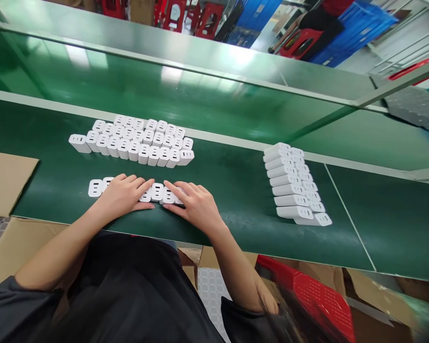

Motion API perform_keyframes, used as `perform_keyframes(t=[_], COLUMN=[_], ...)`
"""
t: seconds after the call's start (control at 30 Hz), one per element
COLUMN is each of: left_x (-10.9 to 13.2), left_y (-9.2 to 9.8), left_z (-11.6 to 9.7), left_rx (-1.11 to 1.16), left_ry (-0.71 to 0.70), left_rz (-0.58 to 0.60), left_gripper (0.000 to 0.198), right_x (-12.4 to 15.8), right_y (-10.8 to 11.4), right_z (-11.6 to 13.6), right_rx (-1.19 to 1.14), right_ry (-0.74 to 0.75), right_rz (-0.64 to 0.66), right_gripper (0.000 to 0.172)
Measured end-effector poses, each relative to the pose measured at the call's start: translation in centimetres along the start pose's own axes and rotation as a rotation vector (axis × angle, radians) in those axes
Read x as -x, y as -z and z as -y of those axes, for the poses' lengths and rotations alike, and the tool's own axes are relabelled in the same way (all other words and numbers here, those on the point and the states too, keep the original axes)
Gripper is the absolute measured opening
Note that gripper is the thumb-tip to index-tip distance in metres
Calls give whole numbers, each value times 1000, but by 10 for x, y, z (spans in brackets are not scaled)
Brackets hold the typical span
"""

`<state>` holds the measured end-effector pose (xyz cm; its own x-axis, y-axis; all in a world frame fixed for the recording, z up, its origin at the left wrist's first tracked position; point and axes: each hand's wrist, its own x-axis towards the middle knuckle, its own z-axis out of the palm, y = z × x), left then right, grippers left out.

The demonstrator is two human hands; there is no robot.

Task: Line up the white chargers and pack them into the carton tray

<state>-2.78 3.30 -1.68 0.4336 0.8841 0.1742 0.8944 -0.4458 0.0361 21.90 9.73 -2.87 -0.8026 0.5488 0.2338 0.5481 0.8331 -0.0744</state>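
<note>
A short row of white charger blocks stands on the green belt near its front edge. My left hand lies flat over the left part of that row, fingers stretched out. My right hand rests flat on the right end of the row, fingers spread. Neither hand grips a block. Farther back sits a large cluster of the same white chargers in several rows. To the right is another stack of white chargers in two columns.
Brown cardboard lies at the left edge of the belt, with more cardboard below it. A red plastic crate sits under the belt at lower right. Red stools and blue crates stand beyond the far rail.
</note>
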Motion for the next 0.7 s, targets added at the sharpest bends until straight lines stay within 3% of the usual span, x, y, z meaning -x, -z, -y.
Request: perform_keyframes(t=[0.23, 0.4, 0.7], left_x=[28, 52, 37], left_y=[19, 16, 15], left_z=[17, 39, 33], left_rx=[-2, 38, -42], left_ry=[89, 243, 80], left_rz=[-75, 2, 57], left_gripper=[76, 73, 73], right_x=[4, -6, -37], right_y=[9, 9, 3], right_z=[2, 13, 37], right_rx=[-39, -36, -50], right_ry=[-7, 55, 148], right_rz=[-83, -108, -68], right_gripper=[62, 57, 41])
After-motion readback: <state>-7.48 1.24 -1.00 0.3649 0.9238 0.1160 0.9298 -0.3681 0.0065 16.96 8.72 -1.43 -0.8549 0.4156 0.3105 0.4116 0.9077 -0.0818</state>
